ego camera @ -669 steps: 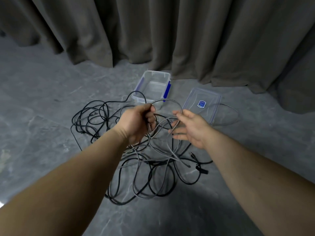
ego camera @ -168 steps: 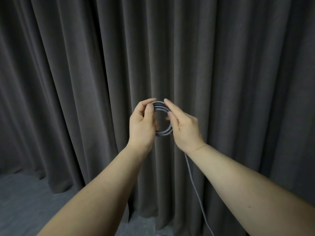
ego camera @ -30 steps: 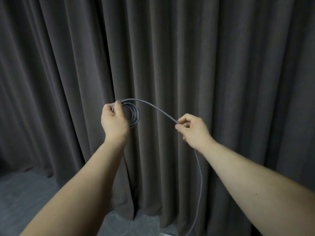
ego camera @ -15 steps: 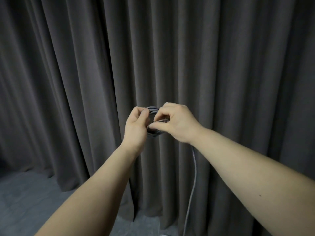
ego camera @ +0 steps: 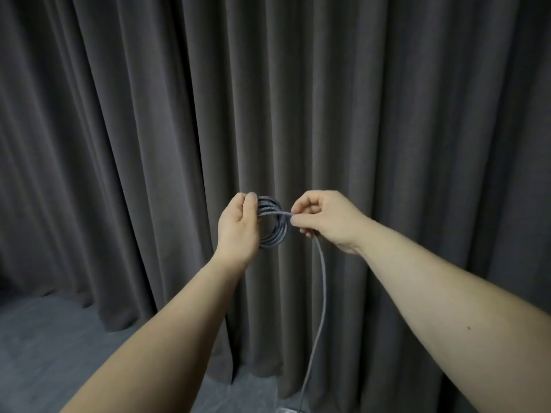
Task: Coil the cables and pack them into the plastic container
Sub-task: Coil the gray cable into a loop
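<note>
Head view: my left hand point(ego camera: 238, 226) grips a small coil of grey braided cable point(ego camera: 272, 223), thumb pressed on its top, held up in front of the dark curtain point(ego camera: 387, 114). Just right of the coil, my right hand point(ego camera: 323, 220) pinches the strand leaving it; the loose tail hangs down toward the floor point(ego camera: 44, 353).

Both bare forearms are raised side by side, the left hand point(ego camera: 238, 226) curled around the coiled cable point(ego camera: 275, 225), the right hand point(ego camera: 323, 219) pinched on its strand just right of the coil.
</note>
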Motion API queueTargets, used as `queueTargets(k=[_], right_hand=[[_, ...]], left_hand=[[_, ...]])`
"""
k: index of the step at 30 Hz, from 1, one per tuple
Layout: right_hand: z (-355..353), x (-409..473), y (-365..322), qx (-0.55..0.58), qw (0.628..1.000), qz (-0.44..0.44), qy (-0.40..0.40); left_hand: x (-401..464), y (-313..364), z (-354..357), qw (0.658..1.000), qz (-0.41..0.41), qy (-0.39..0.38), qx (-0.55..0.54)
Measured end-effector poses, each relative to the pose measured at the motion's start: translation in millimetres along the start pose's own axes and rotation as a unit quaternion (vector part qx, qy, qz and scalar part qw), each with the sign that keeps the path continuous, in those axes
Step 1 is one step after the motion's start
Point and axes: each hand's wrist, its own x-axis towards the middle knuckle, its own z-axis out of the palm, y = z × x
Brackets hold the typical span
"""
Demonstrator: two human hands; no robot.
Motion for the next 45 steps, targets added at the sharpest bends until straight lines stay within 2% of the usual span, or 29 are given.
queueTargets(k=[3, 6, 10, 15, 18, 21, 24, 28, 33, 39, 45], right_hand=[[5, 7, -4, 0.000, 0.994, -0.055, 0.090], [7, 13, -6, -0.034, 0.988, -0.082, 0.123], [14, 13, -2, -0.024, 0.982, -0.090, 0.166], [28, 1, 15, -0.114, 0.980, -0.114, 0.119], [31, -2, 20, -0.145, 0.971, -0.120, 0.149], [26, 0, 21, -0.145, 0.953, -0.157, 0.213], [22, 3, 22, -0.140, 0.955, -0.147, 0.214], [19, 4, 23, -0.115, 0.963, -0.132, 0.203], [25, 3, 26, -0.130, 0.968, -0.111, 0.186], [25, 1, 19, -0.134, 0.980, -0.093, 0.115], [30, 0, 12, -0.147, 0.958, -0.099, 0.223]], left_hand=[[-8, -1, 4, 0.999, 0.005, -0.035, 0.017], [-11, -2, 9, 0.998, 0.019, -0.061, 0.028], [-12, 5, 14, 0.998, 0.010, -0.054, -0.031], [-13, 17, 19, 0.984, -0.033, -0.036, -0.173], [-15, 22, 23, 0.976, -0.034, -0.058, -0.207], [-16, 21, 23, 0.973, -0.022, -0.089, -0.212], [-14, 17, 19, 0.974, -0.002, -0.123, -0.190], [-14, 16, 17, 0.977, 0.008, -0.131, -0.168], [-19, 21, 23, 0.989, 0.005, -0.084, -0.121], [-18, 22, 24, 0.994, 0.000, -0.047, -0.103], [-22, 21, 26, 0.993, 0.048, -0.065, -0.086]])
